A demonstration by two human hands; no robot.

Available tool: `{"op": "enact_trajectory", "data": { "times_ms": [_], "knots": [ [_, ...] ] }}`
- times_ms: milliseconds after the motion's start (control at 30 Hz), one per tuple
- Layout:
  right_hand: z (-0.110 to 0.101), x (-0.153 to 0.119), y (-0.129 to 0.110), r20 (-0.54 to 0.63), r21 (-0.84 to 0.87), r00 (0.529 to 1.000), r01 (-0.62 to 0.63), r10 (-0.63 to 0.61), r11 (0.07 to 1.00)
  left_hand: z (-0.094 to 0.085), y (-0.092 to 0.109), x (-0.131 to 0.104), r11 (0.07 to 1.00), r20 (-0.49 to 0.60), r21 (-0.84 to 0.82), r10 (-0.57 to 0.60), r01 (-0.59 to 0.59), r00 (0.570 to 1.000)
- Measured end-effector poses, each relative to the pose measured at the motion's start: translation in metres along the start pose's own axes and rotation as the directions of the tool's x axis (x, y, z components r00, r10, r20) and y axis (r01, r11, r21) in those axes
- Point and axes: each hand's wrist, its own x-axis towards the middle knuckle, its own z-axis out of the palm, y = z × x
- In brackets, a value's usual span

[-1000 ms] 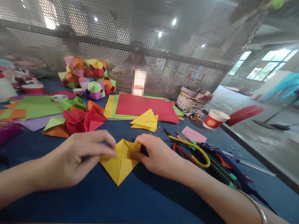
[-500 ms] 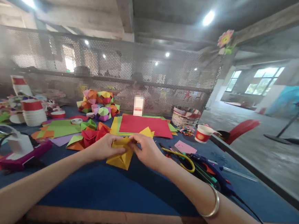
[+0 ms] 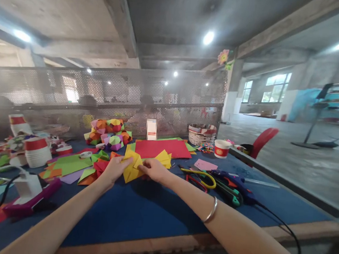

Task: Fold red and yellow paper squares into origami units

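Note:
A folded yellow paper piece is held above the blue table between my two hands. My left hand pinches its left side. The fingers of my right hand are closed on its right edge. Behind my right hand lies more folded yellow paper, beside a stack topped with red sheets. Folded red paper sits just left of my left hand, with green and orange pieces around it.
Multicoloured paper balls stand at the back left, paper cups farther left. A purple power strip is at the left. Scissors, a glue gun, a red-and-white cup and a basket are on the right.
The camera view has tilted up and shifted right. The yellow paper has been turned and now shows a broader face, and my hands have moved slightly apart around it.

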Motion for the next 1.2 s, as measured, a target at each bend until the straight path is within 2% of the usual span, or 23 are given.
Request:
{"op": "enact_trajectory", "data": {
  "times_ms": [167, 333, 533, 700, 967, 1200],
  "knots": [
    [0.004, -0.011, -0.003, -0.022, 0.022, 0.999, -0.023, 0.024, 0.999, 0.001, 0.002, -0.002, 0.998, 0.043, -0.041, -0.045, 0.047, 0.998],
    [-0.005, -0.012, -0.003, -0.144, -0.048, 0.989, 0.019, -0.025, 0.999, 0.001, 0.008, -0.006, 0.997, 0.034, -0.068, -0.022, 0.025, 0.999],
    [-0.018, -0.011, 0.006, -0.258, -0.079, 0.964, 0.038, -0.057, 0.996, 0.003, 0.016, -0.015, 0.995, 0.14, -0.062, -0.069, 0.078, 0.988],
    [-0.018, -0.009, 0.009, -0.268, -0.019, 0.963, 0.031, -0.035, 0.999, 0.006, 0.019, -0.02, 0.994, 0.192, -0.058, -0.082, 0.095, 0.978],
    [-0.015, -0.012, 0.008, -0.194, 0.097, 0.981, 0.034, -0.015, 0.995, 0.002, 0.013, -0.013, 0.998, 0.089, -0.067, -0.001, 0.007, 0.996],
    [-0.016, -0.011, 0.01, -0.252, 0.138, 0.967, 0.068, -0.032, 0.988, 0.004, 0.013, -0.014, 0.999, 0.132, -0.039, -0.018, 0.023, 0.991]
  ]
}}
